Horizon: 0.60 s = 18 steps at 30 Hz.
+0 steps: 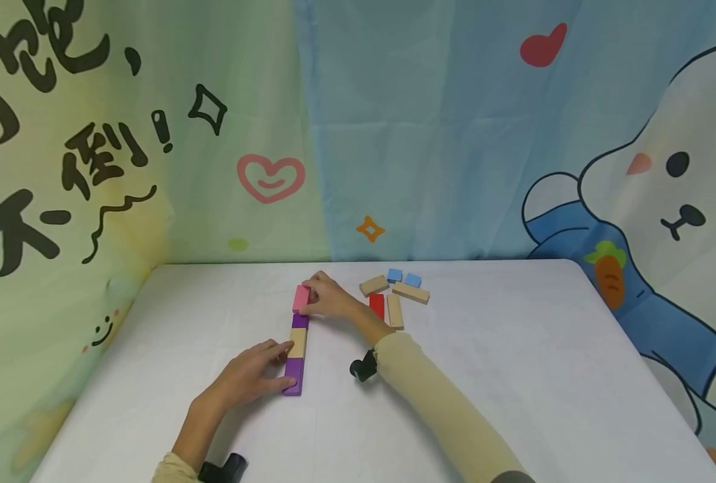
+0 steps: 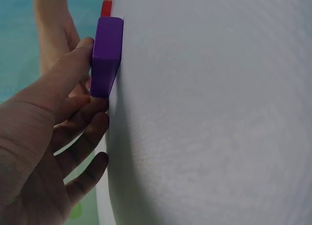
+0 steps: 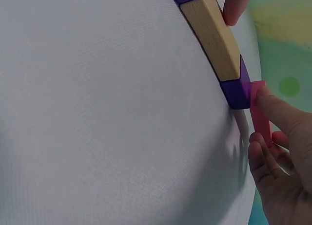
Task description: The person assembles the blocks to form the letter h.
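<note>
A near purple block (image 1: 295,369), pale wooden block (image 1: 298,342), second purple block (image 1: 300,321) and far pink block (image 1: 300,298) form a line left of centre.

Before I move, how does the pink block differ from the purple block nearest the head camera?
The pink block is bright pink, while the near purple block is deep purple. The pink block sits at the far end of the row; the near purple block forms its near end. The right hand pinches the pink block, whereas the left hand touches the near purple block. Both are single-coloured, straight-edged blocks.
</note>
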Each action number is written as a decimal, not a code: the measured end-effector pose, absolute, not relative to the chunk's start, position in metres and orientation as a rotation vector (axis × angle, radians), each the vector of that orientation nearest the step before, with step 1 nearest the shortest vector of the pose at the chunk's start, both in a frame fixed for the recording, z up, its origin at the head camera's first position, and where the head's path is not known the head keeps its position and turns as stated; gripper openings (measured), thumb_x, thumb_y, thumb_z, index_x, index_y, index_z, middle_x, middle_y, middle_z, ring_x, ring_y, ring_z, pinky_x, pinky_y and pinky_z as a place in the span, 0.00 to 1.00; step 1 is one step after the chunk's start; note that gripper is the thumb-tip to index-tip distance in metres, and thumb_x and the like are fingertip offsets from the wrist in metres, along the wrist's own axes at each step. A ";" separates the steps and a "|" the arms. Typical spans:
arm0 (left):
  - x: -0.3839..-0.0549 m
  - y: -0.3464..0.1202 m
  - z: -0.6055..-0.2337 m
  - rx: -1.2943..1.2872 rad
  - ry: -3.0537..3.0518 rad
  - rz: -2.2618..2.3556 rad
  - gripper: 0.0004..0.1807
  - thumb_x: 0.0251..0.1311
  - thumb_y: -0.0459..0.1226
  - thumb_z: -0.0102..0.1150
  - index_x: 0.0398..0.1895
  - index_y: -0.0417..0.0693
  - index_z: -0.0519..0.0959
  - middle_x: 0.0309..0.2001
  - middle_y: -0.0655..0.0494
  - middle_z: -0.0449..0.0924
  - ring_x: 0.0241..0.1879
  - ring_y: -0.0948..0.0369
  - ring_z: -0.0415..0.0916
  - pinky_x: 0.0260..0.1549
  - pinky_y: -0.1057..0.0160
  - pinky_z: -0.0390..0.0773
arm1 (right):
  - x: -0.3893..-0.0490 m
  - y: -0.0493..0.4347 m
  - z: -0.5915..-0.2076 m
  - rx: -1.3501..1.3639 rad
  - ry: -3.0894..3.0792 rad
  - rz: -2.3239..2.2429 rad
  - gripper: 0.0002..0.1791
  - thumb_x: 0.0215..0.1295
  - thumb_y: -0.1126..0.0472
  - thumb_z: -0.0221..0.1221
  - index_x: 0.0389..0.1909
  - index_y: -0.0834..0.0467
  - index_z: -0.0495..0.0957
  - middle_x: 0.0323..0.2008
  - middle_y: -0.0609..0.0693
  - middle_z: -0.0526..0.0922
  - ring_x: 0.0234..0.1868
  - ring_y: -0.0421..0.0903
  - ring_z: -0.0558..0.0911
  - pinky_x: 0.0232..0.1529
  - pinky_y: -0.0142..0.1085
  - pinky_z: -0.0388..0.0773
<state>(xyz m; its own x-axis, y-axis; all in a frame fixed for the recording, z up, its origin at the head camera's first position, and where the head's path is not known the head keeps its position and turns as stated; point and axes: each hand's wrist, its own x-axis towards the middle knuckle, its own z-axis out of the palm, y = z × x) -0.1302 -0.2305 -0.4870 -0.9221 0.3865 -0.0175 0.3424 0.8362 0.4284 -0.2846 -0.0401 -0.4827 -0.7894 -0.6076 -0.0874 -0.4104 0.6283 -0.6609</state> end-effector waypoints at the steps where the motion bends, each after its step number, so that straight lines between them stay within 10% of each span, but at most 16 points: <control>1: -0.130 -0.231 -0.487 0.579 2.910 0.650 0.39 0.52 0.57 0.67 0.64 0.46 0.73 0.42 0.64 0.77 0.42 0.66 0.74 0.41 0.62 0.77 | -0.285 -0.041 -0.483 -0.826 2.552 -0.924 0.36 0.62 0.53 0.65 0.68 0.63 0.66 0.53 0.54 0.70 0.45 0.41 0.72 0.48 0.30 0.72; 18: -0.130 -0.230 -0.486 0.573 2.908 0.646 0.38 0.52 0.56 0.67 0.64 0.46 0.73 0.42 0.64 0.78 0.43 0.65 0.74 0.42 0.61 0.77 | -0.287 -0.039 -0.488 -0.830 2.526 -0.924 0.35 0.61 0.54 0.65 0.67 0.63 0.67 0.51 0.55 0.70 0.44 0.42 0.71 0.48 0.31 0.71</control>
<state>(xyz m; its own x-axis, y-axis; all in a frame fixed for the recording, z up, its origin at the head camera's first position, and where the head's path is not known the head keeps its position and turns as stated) -0.1304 -0.2300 -0.4865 -0.9231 0.3838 -0.0229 0.3380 0.8385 0.4274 -0.2867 -0.0388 -0.4881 -0.7776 -0.6209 -0.0997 -0.4100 0.6208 -0.6682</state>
